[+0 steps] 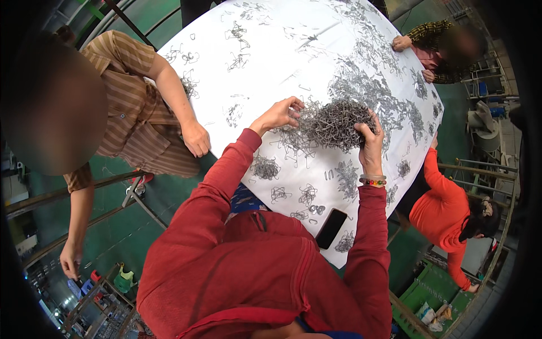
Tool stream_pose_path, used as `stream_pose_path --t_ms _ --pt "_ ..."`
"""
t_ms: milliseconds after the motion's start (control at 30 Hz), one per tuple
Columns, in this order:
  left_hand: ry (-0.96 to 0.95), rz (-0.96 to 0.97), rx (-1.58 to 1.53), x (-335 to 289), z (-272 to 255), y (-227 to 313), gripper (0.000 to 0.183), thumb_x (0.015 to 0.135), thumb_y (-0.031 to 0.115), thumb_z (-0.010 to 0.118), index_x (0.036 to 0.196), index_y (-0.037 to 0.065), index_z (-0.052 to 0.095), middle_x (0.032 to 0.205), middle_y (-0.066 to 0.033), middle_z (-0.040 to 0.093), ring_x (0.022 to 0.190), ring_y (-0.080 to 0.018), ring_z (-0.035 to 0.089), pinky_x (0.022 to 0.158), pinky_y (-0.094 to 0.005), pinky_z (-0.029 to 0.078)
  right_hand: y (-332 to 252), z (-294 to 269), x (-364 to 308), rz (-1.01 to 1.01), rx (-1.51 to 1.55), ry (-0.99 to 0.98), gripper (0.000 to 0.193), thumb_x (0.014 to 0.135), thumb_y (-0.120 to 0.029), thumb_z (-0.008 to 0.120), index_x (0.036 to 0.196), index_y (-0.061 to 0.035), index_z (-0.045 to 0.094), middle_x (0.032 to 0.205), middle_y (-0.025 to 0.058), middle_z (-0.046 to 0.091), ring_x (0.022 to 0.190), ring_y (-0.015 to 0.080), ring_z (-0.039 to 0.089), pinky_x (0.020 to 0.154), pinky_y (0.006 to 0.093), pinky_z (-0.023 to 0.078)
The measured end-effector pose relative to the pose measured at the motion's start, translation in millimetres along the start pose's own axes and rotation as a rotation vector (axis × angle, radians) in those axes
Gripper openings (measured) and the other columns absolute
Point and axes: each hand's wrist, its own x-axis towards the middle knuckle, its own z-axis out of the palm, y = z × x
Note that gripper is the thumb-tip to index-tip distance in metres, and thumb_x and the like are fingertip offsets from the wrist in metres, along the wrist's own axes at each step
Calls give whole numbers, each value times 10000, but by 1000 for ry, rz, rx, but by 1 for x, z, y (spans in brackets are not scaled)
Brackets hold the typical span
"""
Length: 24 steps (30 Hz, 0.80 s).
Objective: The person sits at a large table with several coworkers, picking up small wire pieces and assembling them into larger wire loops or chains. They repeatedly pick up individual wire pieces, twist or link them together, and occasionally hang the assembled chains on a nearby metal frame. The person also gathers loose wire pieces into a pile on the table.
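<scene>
A tangled heap of thin grey wire clips [333,121] lies on the white table [271,39] in front of me. My left hand [280,113] grips the left edge of the heap, fingers curled into the wires. My right hand [370,138] clutches the heap's right side; a beaded bracelet sits on that wrist. Both arms wear red sleeves. Small separate clumps of wire clips [265,168] lie on the table nearer to me.
A black phone [331,227] lies by the near table edge. A person in a striped brown shirt rests a hand [196,138] on the left edge. A person in plaid [432,42] and one in orange [446,206] work at the right. More wire clips [384,90] spread across the far right.
</scene>
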Motion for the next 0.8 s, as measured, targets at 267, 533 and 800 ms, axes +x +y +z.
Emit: stream_pose_path --t_ms 267,533,800 --pt "-140 -38 346 0 -1 5 884 683 74 826 1433 61 360 1280 -212 540 1066 -285 621 906 -391 529 -67 -9 -7 -86 194 27 598 755 17 628 1331 37 465 1025 105 664 854 158 655 833 290 536" --pt "-254 -19 -267 4 19 34 1006 750 79 798 1520 56 151 1387 -337 410 1042 -303 654 915 -402 521 -102 -14 -2 -72 220 70 518 756 3 635 1265 3 542 909 64 668 798 144 647 783 293 548" --pt "-107 20 59 -1 13 56 691 667 47 799 1290 -15 504 1216 -168 564 1091 -230 569 970 -360 451 -8 -3 8 -24 62 5 572 802 -47 646 1340 30 471 819 76 690 773 130 655 805 273 515"
